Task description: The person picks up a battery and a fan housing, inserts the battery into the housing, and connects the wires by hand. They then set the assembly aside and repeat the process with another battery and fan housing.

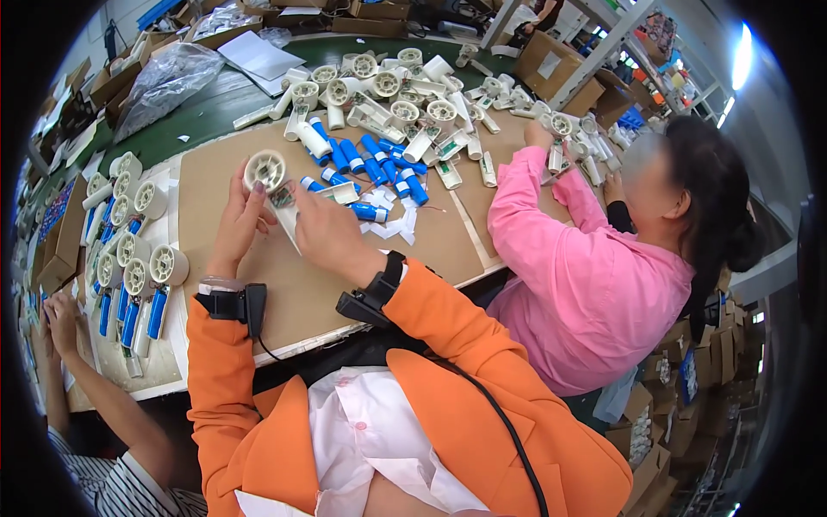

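Orange sleeves frame our two hands over a brown cardboard sheet point(258, 284) on the counter. Our left hand point(237, 226) steadies one white fan housing point(265, 170), its fingers point(258, 191) closed on the round head from below so the grille faces us. Our right hand point(323, 231) clasps the handle just under that head, its fingers hidden. Beyond our fingers lie about ten blue battery cells point(372, 164), within easy reach. Left of them, some eight finished fans point(138, 267) lie in rows. Right, a co-worker's pink sleeve point(525, 194) reaches into another pile.
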### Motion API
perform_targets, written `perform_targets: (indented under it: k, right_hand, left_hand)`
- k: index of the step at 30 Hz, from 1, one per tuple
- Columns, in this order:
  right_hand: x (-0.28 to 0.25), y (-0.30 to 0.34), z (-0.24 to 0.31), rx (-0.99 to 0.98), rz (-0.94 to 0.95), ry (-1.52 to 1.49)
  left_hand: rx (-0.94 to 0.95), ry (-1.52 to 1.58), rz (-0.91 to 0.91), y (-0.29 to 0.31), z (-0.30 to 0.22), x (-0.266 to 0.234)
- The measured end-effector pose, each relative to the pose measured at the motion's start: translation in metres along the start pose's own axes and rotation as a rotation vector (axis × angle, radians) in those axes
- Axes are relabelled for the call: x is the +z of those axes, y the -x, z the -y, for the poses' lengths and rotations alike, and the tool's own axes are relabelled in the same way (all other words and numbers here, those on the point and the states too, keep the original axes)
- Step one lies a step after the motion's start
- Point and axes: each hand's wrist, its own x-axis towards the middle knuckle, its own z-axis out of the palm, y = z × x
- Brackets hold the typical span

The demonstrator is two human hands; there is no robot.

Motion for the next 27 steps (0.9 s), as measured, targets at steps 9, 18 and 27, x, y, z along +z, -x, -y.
perform_targets:
  k: [9,18,27]
  right_hand:
    - [-0.021,-0.021,-0.038,0.027,0.294,0.048]
    - [-0.019,-0.016,-0.036,-0.439,0.222,0.254]
    - [-0.055,-0.001,0.001,-0.219,0.395,0.388]
  left_hand:
    - [0.067,-0.39,-0.004,-0.011,0.016,-0.014]
    - [-0.152,-0.312,0.001,0.001,-0.006,-0.008]
    - [-0.164,-0.19,-0.015,0.002,0.001,-0.002]
